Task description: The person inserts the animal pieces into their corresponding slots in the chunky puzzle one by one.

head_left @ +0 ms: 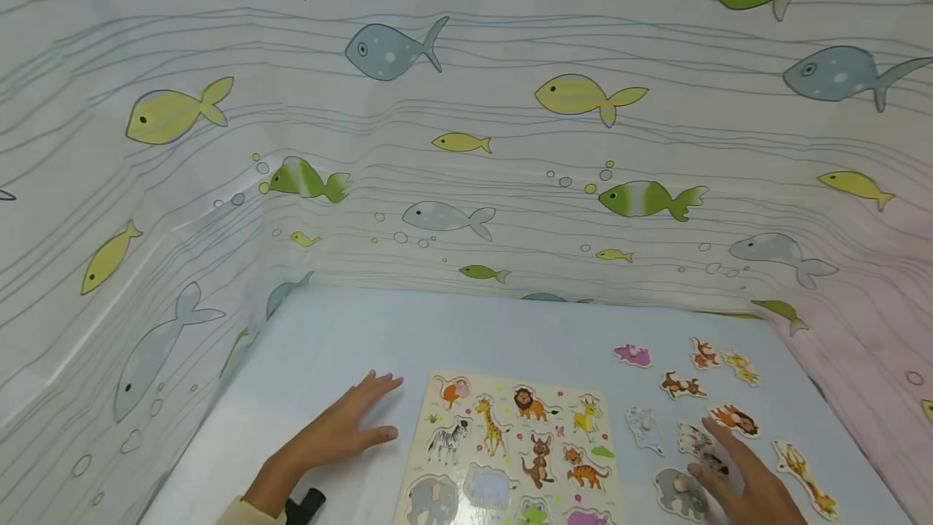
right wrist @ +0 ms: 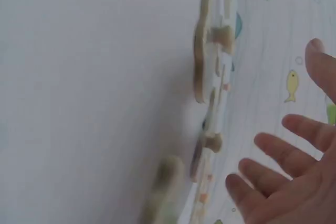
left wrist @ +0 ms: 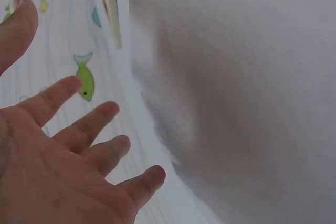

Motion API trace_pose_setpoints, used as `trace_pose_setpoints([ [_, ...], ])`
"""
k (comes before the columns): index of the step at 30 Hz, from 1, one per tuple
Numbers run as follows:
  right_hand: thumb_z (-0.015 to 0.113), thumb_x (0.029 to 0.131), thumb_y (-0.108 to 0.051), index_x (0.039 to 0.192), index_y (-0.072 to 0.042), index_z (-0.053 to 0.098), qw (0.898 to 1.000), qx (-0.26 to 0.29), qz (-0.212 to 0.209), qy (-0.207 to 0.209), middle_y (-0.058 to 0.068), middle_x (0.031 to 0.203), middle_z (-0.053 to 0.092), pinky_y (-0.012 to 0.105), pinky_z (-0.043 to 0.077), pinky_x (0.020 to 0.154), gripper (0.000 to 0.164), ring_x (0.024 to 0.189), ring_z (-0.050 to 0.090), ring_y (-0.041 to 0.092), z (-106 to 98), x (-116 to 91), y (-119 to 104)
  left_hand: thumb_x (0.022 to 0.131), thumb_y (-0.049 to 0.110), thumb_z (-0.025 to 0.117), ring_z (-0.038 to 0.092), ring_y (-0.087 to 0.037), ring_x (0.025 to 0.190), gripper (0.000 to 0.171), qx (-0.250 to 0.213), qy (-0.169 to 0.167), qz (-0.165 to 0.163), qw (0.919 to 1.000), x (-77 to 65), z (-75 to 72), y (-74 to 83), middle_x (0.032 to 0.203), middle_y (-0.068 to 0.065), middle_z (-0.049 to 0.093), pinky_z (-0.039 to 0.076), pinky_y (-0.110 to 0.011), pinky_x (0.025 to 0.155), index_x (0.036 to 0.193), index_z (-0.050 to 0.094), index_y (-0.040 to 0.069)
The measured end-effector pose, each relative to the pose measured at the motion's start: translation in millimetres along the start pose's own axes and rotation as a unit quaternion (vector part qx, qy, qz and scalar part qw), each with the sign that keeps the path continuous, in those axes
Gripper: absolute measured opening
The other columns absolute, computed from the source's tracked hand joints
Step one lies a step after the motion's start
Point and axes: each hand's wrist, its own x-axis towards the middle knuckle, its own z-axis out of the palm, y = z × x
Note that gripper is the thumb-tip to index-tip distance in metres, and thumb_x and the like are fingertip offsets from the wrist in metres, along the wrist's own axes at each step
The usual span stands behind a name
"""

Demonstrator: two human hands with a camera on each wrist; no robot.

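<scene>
My left hand (head_left: 350, 428) is over the white table just left of the puzzle board (head_left: 496, 383), its fingers spread and holding nothing. In the left wrist view, that hand (left wrist: 68, 156) shows an empty palm. My right hand (head_left: 754, 484) is among the loose animal pieces, its fingertips overlapping the zebra piece (head_left: 701, 446). The elephant piece (head_left: 678, 492), with a knob, lies beside its thumb; the lion piece (head_left: 736, 420) is just beyond its fingers. The right wrist view shows this hand (right wrist: 299, 177) with fingers extended, apart from the knobbed pieces (right wrist: 200, 72).
Right of the board lie a pale blue piece (head_left: 645, 429), a purple piece (head_left: 632, 355), a kangaroo piece (head_left: 683, 385), a giraffe piece (head_left: 805, 476) and several others. A fish-patterned curtain (head_left: 510, 185) surrounds the table (head_left: 350, 339).
</scene>
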Motion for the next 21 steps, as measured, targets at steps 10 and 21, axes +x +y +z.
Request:
trace_pose_setpoints([
  [10, 0.058, 0.087, -0.070, 0.149, -0.010, 0.047, 0.995, 0.023, -0.044, 0.087, 0.027, 0.144, 0.053, 0.059, 0.054, 0.088, 0.086, 0.125, 0.054, 0.053, 28.5, -18.5, -1.4, 0.083, 0.046, 0.075, 0.022, -0.051, 0.148, 0.079, -0.038, -0.035, 0.037, 0.9979, -4.6, 16.7, 5.4, 0.155, -0.018, 0.044, 0.005, -0.074, 0.117, 0.149, 0.046, 0.015],
  [21, 0.081, 0.081, -0.041, 0.128, -0.018, 0.068, 0.975, 0.028, -0.108, 0.194, 0.013, 0.125, 0.071, 0.006, 0.050, 0.077, 0.055, 0.104, 0.045, -0.027, 43.9, -23.1, -3.4, 0.080, 0.044, 0.076, 0.019, -0.050, 0.150, 0.081, -0.046, -0.030, 0.040, 0.9977, -5.0, 32.7, 6.0, 0.155, -0.017, 0.044, -0.010, -0.073, 0.115, 0.149, 0.046, 0.013],
])
